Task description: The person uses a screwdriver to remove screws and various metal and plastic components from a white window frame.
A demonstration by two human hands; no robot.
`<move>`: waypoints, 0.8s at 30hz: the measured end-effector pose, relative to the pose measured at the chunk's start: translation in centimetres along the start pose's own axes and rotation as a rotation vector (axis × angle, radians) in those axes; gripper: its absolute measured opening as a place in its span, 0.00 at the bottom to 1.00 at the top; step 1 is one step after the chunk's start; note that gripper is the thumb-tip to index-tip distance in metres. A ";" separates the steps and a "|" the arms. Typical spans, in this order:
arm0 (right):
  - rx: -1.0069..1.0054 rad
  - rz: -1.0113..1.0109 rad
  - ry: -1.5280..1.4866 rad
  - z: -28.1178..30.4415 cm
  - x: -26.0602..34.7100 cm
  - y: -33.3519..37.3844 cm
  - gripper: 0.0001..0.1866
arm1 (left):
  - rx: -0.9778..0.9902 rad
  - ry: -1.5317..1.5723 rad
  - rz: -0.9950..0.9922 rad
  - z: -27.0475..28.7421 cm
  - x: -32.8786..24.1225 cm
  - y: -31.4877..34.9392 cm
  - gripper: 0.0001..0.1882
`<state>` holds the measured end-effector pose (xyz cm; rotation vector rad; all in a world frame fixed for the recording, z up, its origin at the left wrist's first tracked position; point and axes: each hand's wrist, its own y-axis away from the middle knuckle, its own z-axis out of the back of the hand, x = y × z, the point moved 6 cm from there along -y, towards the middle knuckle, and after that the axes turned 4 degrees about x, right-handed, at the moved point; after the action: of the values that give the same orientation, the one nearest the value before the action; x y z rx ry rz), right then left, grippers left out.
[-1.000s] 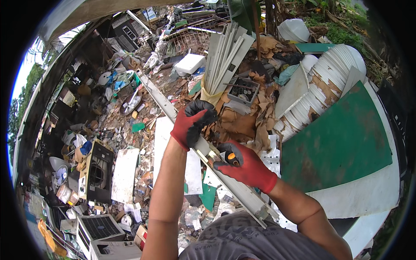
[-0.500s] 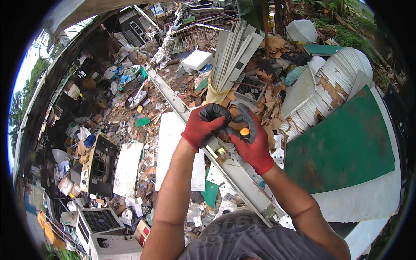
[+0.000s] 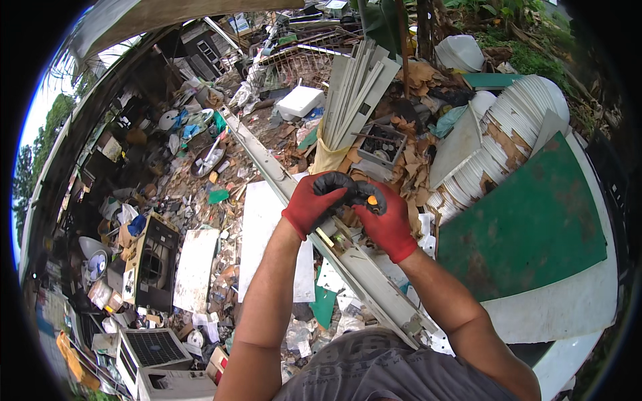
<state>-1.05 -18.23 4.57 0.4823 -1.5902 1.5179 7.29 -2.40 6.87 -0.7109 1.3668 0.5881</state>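
Both bare forearms rise from the lower edge of the frame and converge near the centre. The left hand [image 3: 313, 204], in a red glove with black fingers [image 3: 336, 182], curls closed, knuckles up. The right hand [image 3: 386, 220], gloved alike, presses against it, fingers bent inward and touching the left's.

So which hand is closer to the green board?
Right. The right hand is on the long grey metal strip, on the side of the green board; the left hand is farther over.
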 end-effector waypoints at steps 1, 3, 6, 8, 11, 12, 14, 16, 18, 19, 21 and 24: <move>0.008 -0.036 -0.019 -0.1 -0.4 0.1 0.17 | 0.015 -0.063 0.006 0.0 0.0 0.0 0.10; 0.011 -0.079 -0.047 -0.2 -0.6 0.4 0.15 | 0.024 -0.081 0.015 0.2 0.5 0.2 0.11; -0.017 -0.066 -0.057 0.0 -0.8 0.8 0.13 | 0.051 -0.069 -0.007 -0.3 0.1 0.0 0.11; -0.024 -0.011 -0.052 -0.1 -1.5 1.1 0.13 | 0.060 -0.061 -0.031 -0.5 -0.1 0.1 0.11; -0.075 -0.100 -0.175 -0.4 -2.3 1.6 0.13 | 0.044 -0.083 -0.077 -0.3 -0.1 0.4 0.12; -0.095 -0.103 -0.196 -0.3 -2.2 1.7 0.13 | 0.032 -0.099 -0.098 -0.3 -0.4 0.4 0.13; -0.134 -0.111 -0.239 0.2 -1.9 1.7 0.13 | 0.017 -0.061 -0.105 -0.5 -0.9 0.5 0.14; -0.147 -0.073 -0.238 1.2 -1.4 1.2 0.13 | 0.011 0.050 -0.078 -0.9 -1.2 0.5 0.14; -0.186 0.071 -0.246 2.8 1.0 0.4 0.14 | -0.005 0.122 -0.055 -0.9 -1.2 0.5 0.14; -0.213 0.193 -0.258 3.7 3.1 0.0 0.14 | -0.002 0.158 -0.043 -0.6 -0.9 0.6 0.13; -0.233 0.408 -0.116 6.4 7.0 -0.8 0.16 | 0.011 0.208 -0.029 -0.7 -0.8 0.6 0.12; -0.264 0.587 -0.001 9.2 10.4 -2.4 0.17 | -0.004 0.257 -0.035 -0.4 -0.7 0.8 0.12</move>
<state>-7.79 -24.44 15.20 -0.1518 -2.0063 1.6779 6.31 -2.18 7.45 -0.8334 1.5873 0.4835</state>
